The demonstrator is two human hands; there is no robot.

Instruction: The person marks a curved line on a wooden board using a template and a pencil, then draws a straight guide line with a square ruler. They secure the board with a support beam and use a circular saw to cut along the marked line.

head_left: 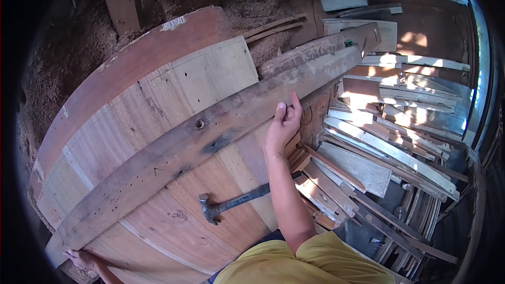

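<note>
A long, weathered wooden beam with nail holes and dark stains lies slantwise across a panel of joined boards. At the beam's lower left end, my left hand closes on its edge. My right hand is at the near edge toward the other end, thumb and one finger showing against the wood, the remaining fingers curled or hidden. A claw hammer rests on the boards between my arms, its handle end passing behind my right forearm. One bent nail sticks up from the beam.
Stacks of loose planks and strips fill the right side, partly sunlit. A reddish curved board borders the panel's far side. Beyond it are wood shavings and an upright post. Another worn timber lies against the beam's far end.
</note>
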